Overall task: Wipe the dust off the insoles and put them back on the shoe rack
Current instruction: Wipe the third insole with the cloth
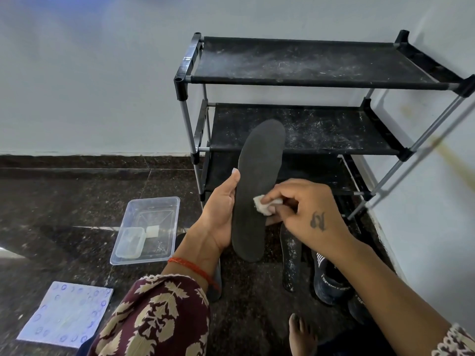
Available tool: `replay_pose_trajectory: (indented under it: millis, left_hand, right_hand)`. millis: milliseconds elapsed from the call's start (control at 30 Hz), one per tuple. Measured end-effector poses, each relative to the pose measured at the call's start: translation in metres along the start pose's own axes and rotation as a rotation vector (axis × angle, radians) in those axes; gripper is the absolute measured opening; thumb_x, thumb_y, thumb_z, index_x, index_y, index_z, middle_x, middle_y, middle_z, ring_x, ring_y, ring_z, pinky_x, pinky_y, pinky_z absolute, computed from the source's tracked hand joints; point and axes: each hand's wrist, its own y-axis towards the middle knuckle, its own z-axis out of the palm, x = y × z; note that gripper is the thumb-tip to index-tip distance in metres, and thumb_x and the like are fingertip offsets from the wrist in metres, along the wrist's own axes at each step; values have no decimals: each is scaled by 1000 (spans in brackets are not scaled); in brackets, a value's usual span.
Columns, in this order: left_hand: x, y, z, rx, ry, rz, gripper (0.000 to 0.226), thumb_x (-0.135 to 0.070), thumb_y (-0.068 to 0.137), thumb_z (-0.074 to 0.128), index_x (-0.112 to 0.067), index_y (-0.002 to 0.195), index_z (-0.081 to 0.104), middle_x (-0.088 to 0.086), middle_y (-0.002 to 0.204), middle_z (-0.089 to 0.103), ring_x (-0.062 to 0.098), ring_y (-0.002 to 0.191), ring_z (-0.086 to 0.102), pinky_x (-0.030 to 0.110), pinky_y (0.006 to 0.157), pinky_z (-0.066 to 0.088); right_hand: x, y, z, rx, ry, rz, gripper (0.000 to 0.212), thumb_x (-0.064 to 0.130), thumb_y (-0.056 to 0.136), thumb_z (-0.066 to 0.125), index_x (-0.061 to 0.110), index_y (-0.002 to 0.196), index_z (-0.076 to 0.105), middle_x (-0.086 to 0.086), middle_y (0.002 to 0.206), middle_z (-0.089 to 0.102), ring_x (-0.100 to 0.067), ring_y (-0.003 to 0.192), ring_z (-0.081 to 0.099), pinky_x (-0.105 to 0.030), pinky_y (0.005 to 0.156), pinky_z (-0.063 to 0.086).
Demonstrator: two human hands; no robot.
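At centre frame, a dark insole [257, 186] is held upright by the left hand [221, 214], curled round its edge. A white wipe [264, 205] is pinched against it by the right hand [305, 214]. Probably light and bendy, the insole is best supported mid-length.

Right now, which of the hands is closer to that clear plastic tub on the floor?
The left hand. It holds the insole just right of the clear plastic tub; the right hand wipes with a white pad on the insole's far side.
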Motion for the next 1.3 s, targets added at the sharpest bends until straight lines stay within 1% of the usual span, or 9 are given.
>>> replay_pose_trajectory:
  millis: [167,267,433,667,733,933,1067,1200,1300]
  left_hand:
    - [3,1,-3,-21,33,7,57,-48,100,28,-4,112,63,13,104,69,23,88,69,32,79,56]
    - [0,-2,-1,-18,-6,3,58,-47,100,29,-1,117,60,18,106,69,26,89,70,35,76,58]
    - [-1,-1,-1,-14,-18,-7,66,-53,99,24,-2,128,53,21,127,58,35,98,66,43,83,55]
    - [2,2,-2,-16,9,25,63,-47,100,25,-1,105,68,15,100,70,24,83,70,35,74,57]
    - [3,2,-2,-24,19,29,57,-46,100,27,-3,109,64,13,101,70,23,86,70,32,78,56]
    - [0,-3,-1,-12,-26,8,59,-48,100,29,-2,121,58,20,110,67,28,92,69,39,80,57]
    - [-1,-1,-2,4,-34,-7,66,-53,98,25,-2,131,51,20,123,59,37,105,62,46,88,51]
    - [-1,1,-2,5,-2,22,63,-50,99,23,-2,126,54,19,118,62,27,97,67,39,86,53]
    - [2,2,-3,-15,16,24,61,-48,100,26,-1,119,59,18,114,66,26,99,67,37,87,53]
  right_hand:
    - [13,2,20,59,83,131,19,7,73,75,20,86,73,16,82,62,-3,76,62,-25,74,54]
    - [23,1,16,220,275,118,19,3,72,75,17,85,74,20,81,63,1,77,64,-11,73,49]
    - [22,-4,-3,512,179,-3,26,-6,70,70,18,78,76,10,80,71,0,80,64,-13,76,49]
    - [7,2,3,17,23,63,24,-4,68,73,19,78,74,6,83,68,-6,77,62,-22,70,53]
    - [11,2,12,36,26,123,21,3,71,74,22,81,73,6,85,68,-4,76,62,-26,71,54]
    - [32,1,8,338,352,158,18,3,72,75,17,84,74,15,82,68,5,81,64,-7,76,46]
    - [28,-3,-6,548,243,118,22,1,71,74,20,80,76,12,79,70,3,82,63,-12,77,49]
    - [15,1,-9,166,146,134,22,2,70,76,22,78,75,12,79,68,-1,74,63,-14,67,50]
    - [15,1,5,93,117,140,19,5,71,75,22,80,74,18,77,64,-1,70,63,-18,69,52]
